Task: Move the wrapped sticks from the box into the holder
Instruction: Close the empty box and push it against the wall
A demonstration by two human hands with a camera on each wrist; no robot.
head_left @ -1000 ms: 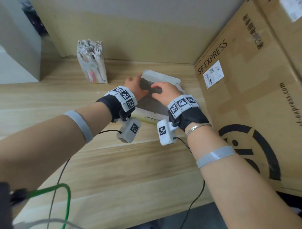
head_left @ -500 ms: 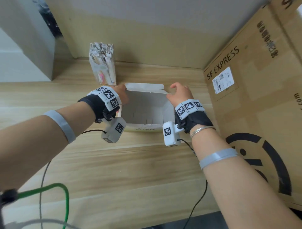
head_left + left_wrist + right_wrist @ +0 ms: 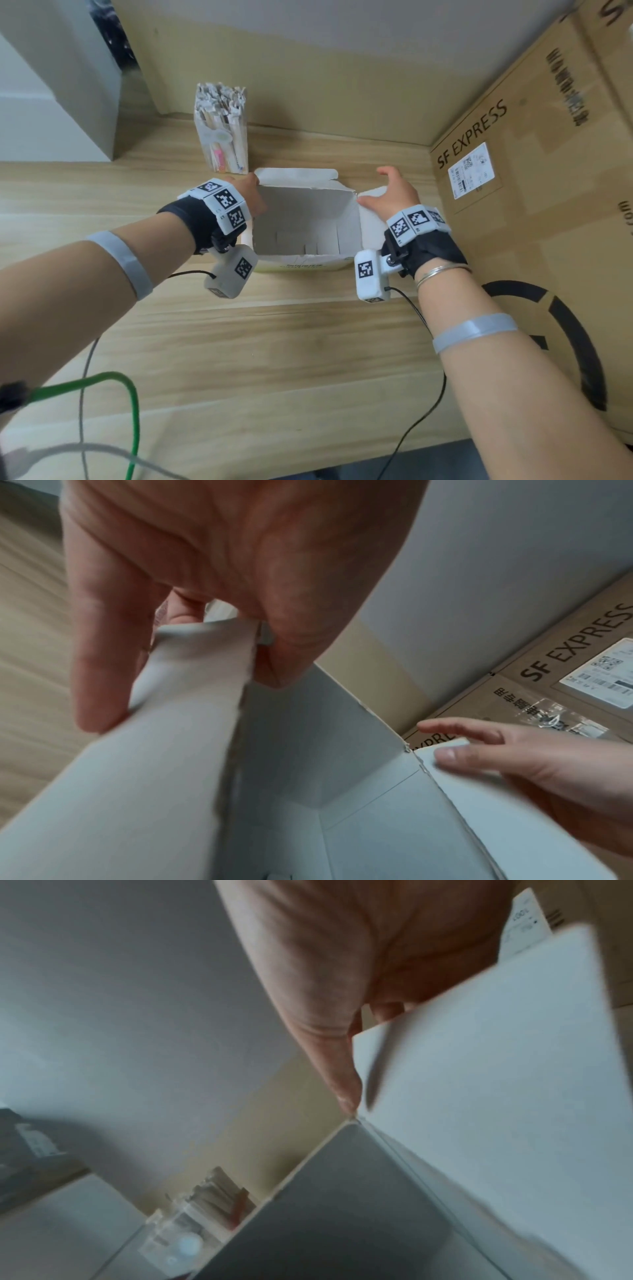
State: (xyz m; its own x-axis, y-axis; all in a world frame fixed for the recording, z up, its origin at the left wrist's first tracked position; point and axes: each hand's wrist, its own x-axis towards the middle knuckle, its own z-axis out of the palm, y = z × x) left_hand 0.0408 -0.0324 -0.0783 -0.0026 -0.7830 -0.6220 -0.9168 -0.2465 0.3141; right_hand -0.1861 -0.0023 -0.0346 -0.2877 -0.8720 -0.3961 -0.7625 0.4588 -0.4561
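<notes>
A white cardboard box (image 3: 308, 212) stands open on the wooden table, and its inside shows only bare cardboard. My left hand (image 3: 253, 192) pinches the box's left flap (image 3: 192, 669) between thumb and fingers. My right hand (image 3: 383, 192) holds the right flap (image 3: 371, 202), thumb on its inner face and fingers behind it, as the left wrist view shows (image 3: 441, 741). A clear holder (image 3: 222, 144) packed with upright wrapped sticks (image 3: 221, 99) stands just behind the box's left corner. The right wrist view shows the holder (image 3: 178, 1240) blurred beyond the box wall (image 3: 342, 1218).
A big brown SF EXPRESS carton (image 3: 534, 205) walls off the right side, close to my right hand. A pale block (image 3: 51, 102) stands at the back left, and a wall runs behind. Green and grey cables (image 3: 133, 411) trail over the table (image 3: 274, 359) near its front edge.
Both hands have moved apart from the middle of the box top, spreading its flaps. The box has gone from covered to open.
</notes>
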